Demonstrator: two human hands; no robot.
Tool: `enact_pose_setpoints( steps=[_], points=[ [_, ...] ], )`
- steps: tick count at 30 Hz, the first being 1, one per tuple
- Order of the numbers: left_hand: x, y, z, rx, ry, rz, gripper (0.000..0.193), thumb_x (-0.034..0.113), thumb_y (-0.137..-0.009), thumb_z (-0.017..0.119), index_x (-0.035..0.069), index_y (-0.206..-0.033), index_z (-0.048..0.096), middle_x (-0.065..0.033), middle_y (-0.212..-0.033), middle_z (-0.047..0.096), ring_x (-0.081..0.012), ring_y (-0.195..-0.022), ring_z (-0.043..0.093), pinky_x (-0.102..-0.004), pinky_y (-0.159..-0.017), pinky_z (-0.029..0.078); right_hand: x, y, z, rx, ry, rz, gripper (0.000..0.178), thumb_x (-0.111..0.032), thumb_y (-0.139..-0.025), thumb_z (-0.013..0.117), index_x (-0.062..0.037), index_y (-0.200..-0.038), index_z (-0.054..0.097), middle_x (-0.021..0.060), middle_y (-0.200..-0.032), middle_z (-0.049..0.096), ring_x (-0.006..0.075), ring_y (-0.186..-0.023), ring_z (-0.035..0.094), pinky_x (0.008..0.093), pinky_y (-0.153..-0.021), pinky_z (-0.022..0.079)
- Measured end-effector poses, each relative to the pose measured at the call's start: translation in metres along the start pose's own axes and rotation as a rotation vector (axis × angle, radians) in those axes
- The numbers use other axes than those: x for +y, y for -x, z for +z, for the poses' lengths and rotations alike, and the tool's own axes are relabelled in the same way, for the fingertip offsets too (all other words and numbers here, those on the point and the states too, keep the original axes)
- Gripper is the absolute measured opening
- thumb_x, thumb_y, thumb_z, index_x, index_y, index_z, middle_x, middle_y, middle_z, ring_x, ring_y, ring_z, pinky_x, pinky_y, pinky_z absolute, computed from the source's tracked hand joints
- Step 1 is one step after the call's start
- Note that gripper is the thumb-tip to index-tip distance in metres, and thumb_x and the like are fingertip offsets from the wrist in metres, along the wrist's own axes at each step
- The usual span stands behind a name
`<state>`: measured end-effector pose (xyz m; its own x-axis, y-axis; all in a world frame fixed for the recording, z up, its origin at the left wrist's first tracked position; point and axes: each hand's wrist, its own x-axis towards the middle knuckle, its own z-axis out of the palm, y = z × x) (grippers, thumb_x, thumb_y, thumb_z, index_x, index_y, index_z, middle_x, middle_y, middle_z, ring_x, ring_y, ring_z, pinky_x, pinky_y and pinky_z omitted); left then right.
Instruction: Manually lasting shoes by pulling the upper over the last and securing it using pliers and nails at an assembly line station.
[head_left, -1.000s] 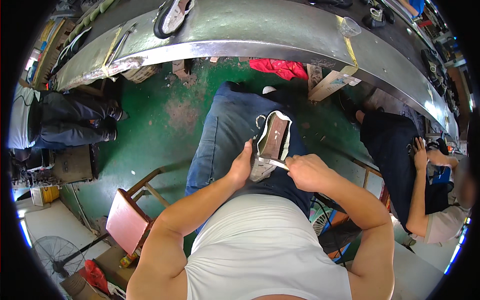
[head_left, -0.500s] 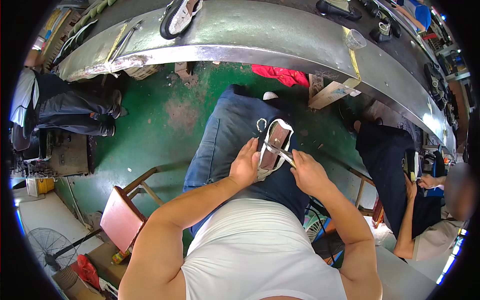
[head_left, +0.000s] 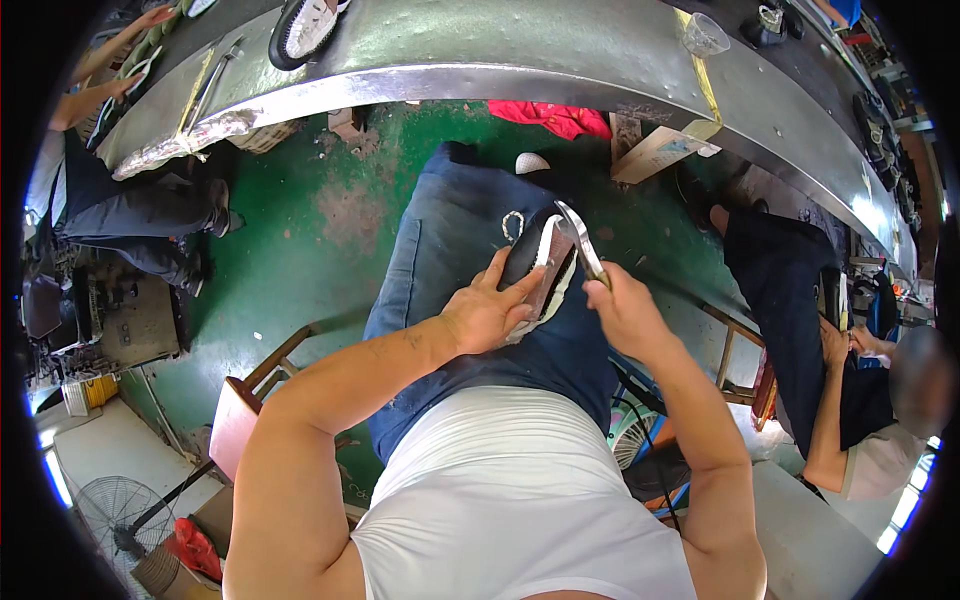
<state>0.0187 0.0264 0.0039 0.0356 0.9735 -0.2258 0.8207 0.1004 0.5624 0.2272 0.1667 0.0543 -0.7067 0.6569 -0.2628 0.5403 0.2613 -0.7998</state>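
An unfinished shoe (head_left: pixel 550 272) lies on my lap with its brown underside up and a white edge folded round it. My left hand (head_left: pixel 487 312) is spread over the shoe's left side, fingers pressing on its side and bottom, holding it against my thigh. My right hand (head_left: pixel 625 312) grips the handle of a hammer (head_left: pixel 577 235). The hammer's curved metal head is raised over the far right part of the shoe. Most of the handle is hidden in my fist. A beaded loop (head_left: pixel 513 226) shows on the dark cloth beside the shoe.
A metal-edged bench (head_left: pixel 450 85) runs across the front, bearing a black and white shoe (head_left: pixel 308 30), a clear cup (head_left: pixel 705 36) and a thin metal tool (head_left: pixel 215 85). A co-worker (head_left: pixel 835 400) sits at right; another person (head_left: pixel 120 195) is at left. A fan (head_left: pixel 125 520) stands lower left.
My right hand has lifted the hammer from the shoe's bottom and swung its head up and away. My left hand has spread its fingers further over the shoe. My view has shifted slightly.
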Motion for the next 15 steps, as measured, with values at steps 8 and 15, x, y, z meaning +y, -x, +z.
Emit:
enact_pose_setpoints(
  steps=[8, 15],
  points=[
    [-0.014, 0.031, 0.034, 0.13, 0.417, -0.276, 0.073, 0.04, -0.1, 0.053, 0.006, -0.157, 0.023, -0.0317, -0.159, 0.021, -0.0454, -0.14, 0.039, -0.0415, -0.112, 0.039, 0.017, -0.009, 0.017, -0.184, 0.376, 0.055, 0.034, -0.033, -0.1, 0.054, 0.0004, -0.097, 0.057, 0.0257, -0.092, 0.067, 0.0454, -0.083, 0.065, 0.0529, -0.074, 0.051],
    [-0.013, 0.029, 0.023, 0.046, 0.572, -0.348, 0.085, 0.034, -0.092, 0.066, -0.002, -0.156, 0.022, -0.0317, -0.144, 0.048, -0.0386, -0.134, 0.05, -0.0376, -0.111, 0.039, -0.011, 0.023, 0.026, -0.215, 0.179, -0.05, 0.036, -0.034, -0.101, 0.052, 0.0013, -0.097, 0.057, 0.0252, -0.093, 0.066, 0.0457, -0.084, 0.065, 0.0525, -0.075, 0.051]
  ],
)
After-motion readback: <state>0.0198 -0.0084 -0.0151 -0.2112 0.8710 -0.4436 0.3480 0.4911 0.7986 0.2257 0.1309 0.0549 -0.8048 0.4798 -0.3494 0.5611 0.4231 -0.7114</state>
